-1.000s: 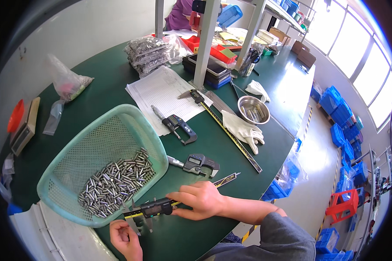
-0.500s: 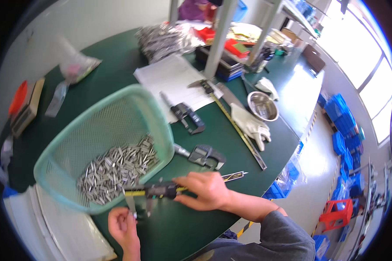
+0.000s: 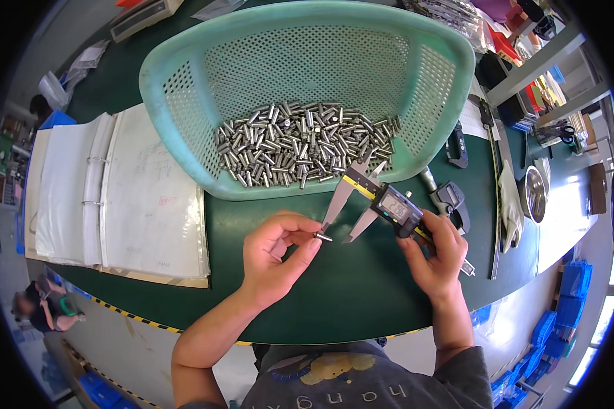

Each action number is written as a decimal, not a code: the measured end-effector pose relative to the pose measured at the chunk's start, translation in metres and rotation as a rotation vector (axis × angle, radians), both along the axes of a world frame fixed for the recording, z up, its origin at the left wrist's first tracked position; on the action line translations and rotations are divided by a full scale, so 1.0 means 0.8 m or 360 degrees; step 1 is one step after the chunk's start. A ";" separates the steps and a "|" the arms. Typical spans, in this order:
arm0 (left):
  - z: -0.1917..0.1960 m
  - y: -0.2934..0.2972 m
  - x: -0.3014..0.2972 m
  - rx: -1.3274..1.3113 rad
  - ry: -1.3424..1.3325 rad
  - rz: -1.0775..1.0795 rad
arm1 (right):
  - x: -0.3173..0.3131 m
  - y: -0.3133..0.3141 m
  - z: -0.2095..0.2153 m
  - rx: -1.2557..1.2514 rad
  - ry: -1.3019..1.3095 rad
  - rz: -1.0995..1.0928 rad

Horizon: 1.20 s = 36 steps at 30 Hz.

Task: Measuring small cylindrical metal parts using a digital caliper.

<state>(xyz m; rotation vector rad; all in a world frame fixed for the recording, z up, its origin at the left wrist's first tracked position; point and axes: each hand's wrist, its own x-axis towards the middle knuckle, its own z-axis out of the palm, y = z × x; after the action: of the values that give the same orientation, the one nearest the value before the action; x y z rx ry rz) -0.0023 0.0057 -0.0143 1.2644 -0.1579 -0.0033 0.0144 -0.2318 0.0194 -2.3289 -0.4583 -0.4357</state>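
The left hand [image 3: 276,255] pinches a small metal pin [image 3: 323,237] between thumb and finger. Just beside it, the right hand [image 3: 435,258] grips a digital caliper [image 3: 378,201], jaws apart, maybe touching the pin.

A dark green table [image 3: 361,293] with a striped yellow-and-black front edge carries everything. On it sit a perforated teal basket [image 3: 177,102], an open ring binder [image 3: 116,198] to its left, a second caliper [image 3: 450,198] just right of the basket, a long steel ruler [image 3: 496,204], a white glove [image 3: 510,204] and a small steel bowl [image 3: 533,194] near the right edge.
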 end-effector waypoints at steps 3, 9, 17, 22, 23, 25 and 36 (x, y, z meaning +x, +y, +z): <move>-0.001 -0.002 -0.004 -0.0069 0.0014 0.0000 | -0.002 0.002 0.001 -0.0020 0.0006 0.0011; 0.000 -0.004 -0.001 -0.0117 0.0029 0.0005 | 0.001 0.003 0.001 -0.0038 -0.0016 0.0029; 0.002 -0.004 -0.002 -0.0126 0.0074 -0.0016 | 0.001 0.004 0.000 -0.0073 -0.0056 0.0035; 0.003 -0.007 -0.006 -0.0153 0.0110 0.0037 | 0.001 0.005 0.001 -0.0138 -0.0086 0.0030; 0.003 -0.007 -0.006 -0.0162 0.0113 0.0051 | 0.001 0.005 0.001 -0.0155 -0.0115 0.0029; 0.003 -0.007 -0.006 -0.0167 0.0122 0.0060 | 0.001 0.004 0.000 -0.0169 -0.0139 0.0024; 0.003 -0.009 -0.006 -0.0212 0.0072 -0.0022 | -0.001 0.000 0.001 -0.0192 -0.0051 -0.0083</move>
<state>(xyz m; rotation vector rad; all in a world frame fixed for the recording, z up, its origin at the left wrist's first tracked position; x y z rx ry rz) -0.0068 -0.0012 -0.0117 1.1294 -0.1260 -0.0327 0.0134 -0.2315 0.0204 -2.4581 -0.4510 -0.4825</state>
